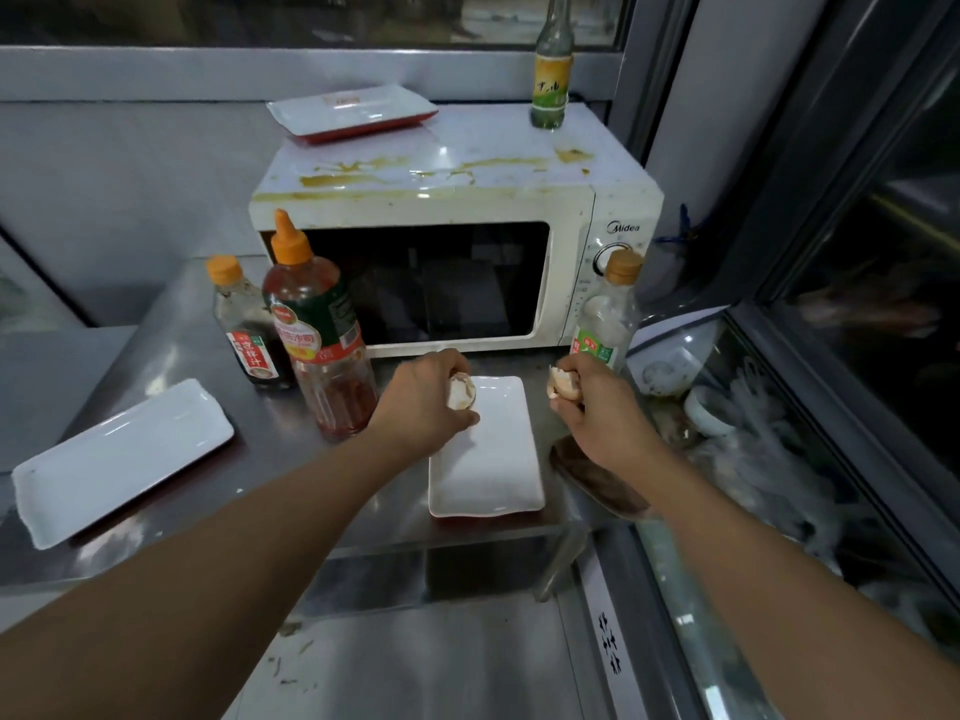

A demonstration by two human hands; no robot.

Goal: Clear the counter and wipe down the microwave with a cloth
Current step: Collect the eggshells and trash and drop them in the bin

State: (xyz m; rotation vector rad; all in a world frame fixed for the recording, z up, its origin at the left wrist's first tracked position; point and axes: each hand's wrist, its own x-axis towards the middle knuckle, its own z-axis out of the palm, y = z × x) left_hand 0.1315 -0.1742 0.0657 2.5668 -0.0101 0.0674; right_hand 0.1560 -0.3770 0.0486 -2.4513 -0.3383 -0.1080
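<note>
A person's two bare arms reached forward over a steel surface (171,345) toward a white microwave (452,241) that stood at the back, its door closed and its top streaked with yellow-brown spills. The left hand (426,402) had its fingers curled round a pale, brown-stained scrap (461,391) — whether eggshell or crumpled paper could not be told — held just above the far end of a white rectangular plate (488,459) in front of the microwave. The right hand (589,402) pinched a similar scrap (561,384), near the plate's right edge and just in front of a clear bottle with an orange cap (608,314).

Left of the plate stood a tall sauce bottle with an orange nozzle (317,335), and beside it a smaller dark-sauce bottle (249,330). A second white plate (119,459) lay near the surface's left edge. On top of the microwave sat a third white plate with a red underside (353,111) and a green-labelled glass bottle (551,70). A brown, flat object (597,478) lay at the surface's right edge, partly under the right forearm — what it was could not be told.
</note>
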